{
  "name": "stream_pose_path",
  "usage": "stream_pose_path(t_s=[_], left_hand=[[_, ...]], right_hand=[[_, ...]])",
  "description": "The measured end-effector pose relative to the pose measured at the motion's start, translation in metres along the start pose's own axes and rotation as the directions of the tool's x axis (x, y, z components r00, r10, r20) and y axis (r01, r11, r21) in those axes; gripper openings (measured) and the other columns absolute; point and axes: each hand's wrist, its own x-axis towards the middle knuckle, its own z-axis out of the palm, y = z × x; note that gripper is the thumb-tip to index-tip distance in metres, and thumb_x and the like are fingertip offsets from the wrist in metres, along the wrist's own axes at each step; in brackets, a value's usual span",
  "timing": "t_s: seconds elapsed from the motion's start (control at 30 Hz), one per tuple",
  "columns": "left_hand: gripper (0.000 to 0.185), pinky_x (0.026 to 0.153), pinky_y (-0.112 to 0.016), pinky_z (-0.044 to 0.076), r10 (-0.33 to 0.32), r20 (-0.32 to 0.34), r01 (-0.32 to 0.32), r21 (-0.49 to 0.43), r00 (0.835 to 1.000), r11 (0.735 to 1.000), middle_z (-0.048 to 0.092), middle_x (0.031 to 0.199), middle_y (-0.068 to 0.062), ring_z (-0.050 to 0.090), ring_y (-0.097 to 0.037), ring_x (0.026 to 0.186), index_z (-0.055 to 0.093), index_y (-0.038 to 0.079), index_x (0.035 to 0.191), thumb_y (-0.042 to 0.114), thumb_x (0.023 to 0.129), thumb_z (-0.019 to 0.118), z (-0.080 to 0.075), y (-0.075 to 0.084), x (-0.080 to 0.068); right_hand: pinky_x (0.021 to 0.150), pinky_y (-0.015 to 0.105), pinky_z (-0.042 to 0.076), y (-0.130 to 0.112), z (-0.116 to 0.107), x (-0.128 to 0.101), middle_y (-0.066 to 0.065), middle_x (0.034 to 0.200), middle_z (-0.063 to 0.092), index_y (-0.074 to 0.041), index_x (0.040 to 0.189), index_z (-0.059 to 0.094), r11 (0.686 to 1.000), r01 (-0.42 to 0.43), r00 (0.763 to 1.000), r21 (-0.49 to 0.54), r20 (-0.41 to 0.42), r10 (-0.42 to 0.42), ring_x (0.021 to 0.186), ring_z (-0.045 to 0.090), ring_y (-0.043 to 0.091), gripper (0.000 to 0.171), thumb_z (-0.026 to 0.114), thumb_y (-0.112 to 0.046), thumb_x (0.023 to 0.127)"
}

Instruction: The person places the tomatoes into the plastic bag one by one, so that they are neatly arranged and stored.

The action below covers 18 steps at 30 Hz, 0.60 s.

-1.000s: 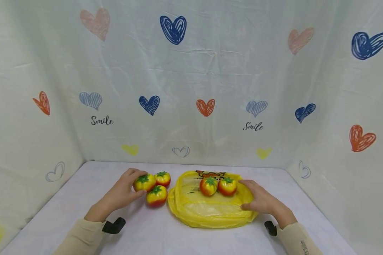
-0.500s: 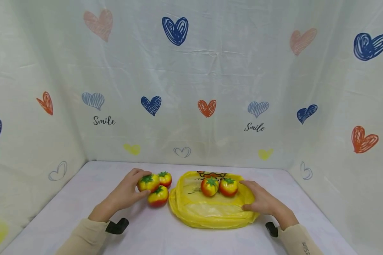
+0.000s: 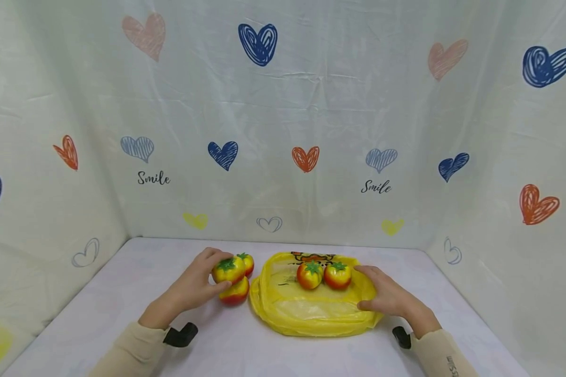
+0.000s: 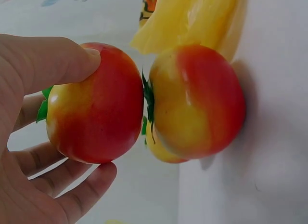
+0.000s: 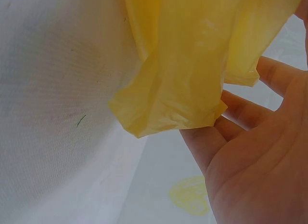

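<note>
1. Two hands are at work, and we start with the fingers [image 4: 72, 60] of our left hand [image 3: 195, 287]: thumb on top, the others curled underneath, grasping one toy tomato [image 3: 228, 269]. In the left wrist view the held tomato [image 4: 94, 103] is lifted clear of the surface [image 3: 226, 345].
2. Touching it on the far side of our palm is a second tomato [image 4: 197, 101], which rests on the surface just below and beside the held one in the head view [image 3: 235, 294].
3. We see a third tomato [image 3: 247, 263] peeking out just behind the held one, also on the surface.
4. Our right hand [image 3: 390, 299] lies on the right edge of a yellow plastic bag [image 3: 306, 309]. Its fingers [image 5: 226, 123] are relaxed and nearly straight, touching a crumpled fold of the bag [image 5: 192, 55] rather than clenched around it.
5. Two more tomatoes sit on top of the flattened bag, touching each other: one on the left [image 3: 309, 275], one on the right [image 3: 337, 275], the latter just beside our right fingertips.
6. Outward from there, the bag lies just beside the cluster of three tomatoes, and a white cloth printed with hearts [image 3: 283, 131] encloses the surface on three sides.
</note>
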Motion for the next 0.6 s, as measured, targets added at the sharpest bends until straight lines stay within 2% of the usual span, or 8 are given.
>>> stream_pose_path(t_s=[0.33,0.6], left_hand=[[0.051,0.088,-0.037,0.050,0.057,0.026,-0.056,-0.026,0.998,0.998,0.048,0.117,-0.003,0.050,-0.018,0.103,0.056,0.011,0.125,0.017,0.079,0.077,0.007,0.010,0.002],[0.051,0.089,-0.038,0.049,0.064,0.046,-0.061,-0.063,0.997,0.996,0.048,0.118,0.000,0.050,-0.016,0.103,0.057,0.015,0.125,0.018,0.079,0.077,0.015,0.018,0.005]], right_hand=[[0.102,0.061,0.032,0.000,0.000,0.001,0.016,0.145,0.037,-0.014,0.143,0.041,1.000,0.009,1.000,-0.003,0.000,-0.009,0.130,0.038,0.037,0.084,0.081,-0.031,0.071],[0.102,0.062,0.031,0.001,0.000,0.001,0.016,0.145,0.037,-0.015,0.143,0.041,1.000,0.004,1.000,0.006,0.002,-0.004,0.130,0.038,0.038,0.085,0.082,-0.031,0.071]])
